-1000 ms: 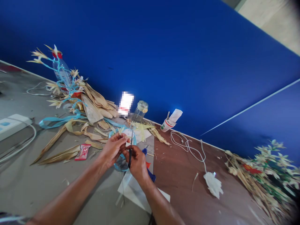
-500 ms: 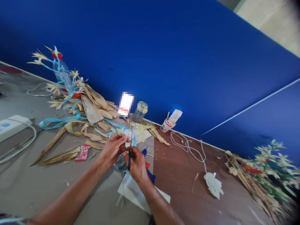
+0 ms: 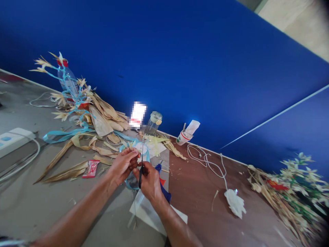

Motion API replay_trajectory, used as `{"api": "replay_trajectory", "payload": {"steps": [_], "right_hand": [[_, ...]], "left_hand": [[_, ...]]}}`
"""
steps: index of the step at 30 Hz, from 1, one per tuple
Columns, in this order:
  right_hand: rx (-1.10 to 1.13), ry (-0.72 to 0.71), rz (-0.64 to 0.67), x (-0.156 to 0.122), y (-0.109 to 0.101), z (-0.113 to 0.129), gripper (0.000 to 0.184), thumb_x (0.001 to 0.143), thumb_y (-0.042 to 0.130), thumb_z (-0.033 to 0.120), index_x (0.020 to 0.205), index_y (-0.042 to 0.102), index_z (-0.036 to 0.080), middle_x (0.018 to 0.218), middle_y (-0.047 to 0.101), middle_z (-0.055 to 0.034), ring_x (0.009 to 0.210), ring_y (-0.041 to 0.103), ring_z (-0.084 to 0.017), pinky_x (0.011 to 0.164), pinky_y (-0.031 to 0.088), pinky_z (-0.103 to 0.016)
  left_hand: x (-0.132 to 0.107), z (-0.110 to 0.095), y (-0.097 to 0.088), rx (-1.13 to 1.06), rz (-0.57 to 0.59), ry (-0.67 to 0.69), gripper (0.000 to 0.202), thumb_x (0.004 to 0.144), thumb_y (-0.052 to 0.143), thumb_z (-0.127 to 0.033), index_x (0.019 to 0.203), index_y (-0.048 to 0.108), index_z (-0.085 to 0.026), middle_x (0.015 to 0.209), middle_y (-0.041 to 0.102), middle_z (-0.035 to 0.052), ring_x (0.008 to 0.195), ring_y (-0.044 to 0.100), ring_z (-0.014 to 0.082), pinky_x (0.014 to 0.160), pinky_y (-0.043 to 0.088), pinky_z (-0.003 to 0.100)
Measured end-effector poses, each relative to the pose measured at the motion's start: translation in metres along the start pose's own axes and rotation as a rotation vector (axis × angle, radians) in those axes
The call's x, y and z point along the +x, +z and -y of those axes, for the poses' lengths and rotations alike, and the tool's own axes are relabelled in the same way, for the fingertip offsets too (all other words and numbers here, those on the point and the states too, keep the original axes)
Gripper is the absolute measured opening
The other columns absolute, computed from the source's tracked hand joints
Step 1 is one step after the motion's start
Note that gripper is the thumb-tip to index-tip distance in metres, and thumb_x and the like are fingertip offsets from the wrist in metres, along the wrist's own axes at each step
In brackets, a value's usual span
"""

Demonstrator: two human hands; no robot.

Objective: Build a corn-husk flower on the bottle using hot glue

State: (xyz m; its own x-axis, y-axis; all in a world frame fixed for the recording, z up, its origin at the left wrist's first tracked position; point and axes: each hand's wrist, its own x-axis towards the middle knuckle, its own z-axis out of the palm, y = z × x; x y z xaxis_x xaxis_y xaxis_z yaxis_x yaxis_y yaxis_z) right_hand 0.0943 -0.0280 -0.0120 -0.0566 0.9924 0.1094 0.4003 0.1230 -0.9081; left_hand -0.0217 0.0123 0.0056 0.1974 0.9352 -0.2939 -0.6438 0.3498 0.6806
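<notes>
Near the middle of the table, my left hand (image 3: 125,163) is closed in a pinch on a small pale husk flower (image 3: 131,145), whose petal tips poke up past the fingers. My right hand (image 3: 149,178) grips black-handled scissors (image 3: 141,175), their thin blades pointing up and away, close beside my left fingertips. Whether the blades touch the husk I cannot tell. Partly covered by my right hand and wrist is a blue glue gun (image 3: 166,193) with an orange trigger. Behind the hands lie light-blue ribbon (image 3: 147,156) and pale husk strips (image 3: 155,144).
Blue-stemmed husk flowers (image 3: 68,91) lean by a plastic bottle (image 3: 67,77) at back left, near dried husks (image 3: 105,109). A jar (image 3: 154,121), a paper cup (image 3: 184,138) and a white cable (image 3: 205,157) line the blue partition. More flowers (image 3: 303,185) lie right; a power strip (image 3: 15,139) left.
The scissors and my right hand have shifted very slightly to the left. My left hand keeps its pinch on the husk flower, nearly unmoved.
</notes>
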Motion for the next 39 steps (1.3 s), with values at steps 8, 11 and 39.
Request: {"api": "replay_trajectory", "payload": {"steps": [8,11,39], "right_hand": [[-0.007,-0.023,-0.009,0.0,0.001,-0.002,0.016,0.077,0.059,0.03,0.083,0.061,0.016,0.061,0.055,0.0033,0.054,0.046,-0.01,0.052,0.036,-0.021],[0.003,-0.017,-0.009,-0.001,0.002,-0.003,0.016,0.077,0.059,0.03,0.083,0.061,0.015,0.059,0.053,0.004,0.052,0.044,-0.01,0.05,0.035,-0.021],[-0.114,0.229,0.032,0.007,-0.011,-0.009,0.035,0.068,0.066,0.031,0.099,0.059,0.017,0.059,0.057,0.0042,0.051,0.051,-0.012,0.048,0.034,-0.022]], "left_hand": [[0.001,0.002,-0.001,-0.016,-0.001,0.012,0.019,0.062,0.073,-0.021,0.061,0.056,-0.013,0.048,0.051,-0.0057,0.034,0.024,-0.0004,0.034,0.024,0.014],[0.001,0.002,-0.001,-0.011,-0.009,0.005,0.02,0.061,0.074,-0.021,0.062,0.056,-0.013,0.05,0.053,-0.0048,0.034,0.024,-0.0001,0.034,0.024,0.014],[0.0,-0.008,-0.002,0.191,-0.058,0.184,0.02,0.059,0.072,-0.021,0.066,0.054,-0.014,0.049,0.04,-0.0092,0.037,0.023,0.0,0.038,0.019,0.016]]}}
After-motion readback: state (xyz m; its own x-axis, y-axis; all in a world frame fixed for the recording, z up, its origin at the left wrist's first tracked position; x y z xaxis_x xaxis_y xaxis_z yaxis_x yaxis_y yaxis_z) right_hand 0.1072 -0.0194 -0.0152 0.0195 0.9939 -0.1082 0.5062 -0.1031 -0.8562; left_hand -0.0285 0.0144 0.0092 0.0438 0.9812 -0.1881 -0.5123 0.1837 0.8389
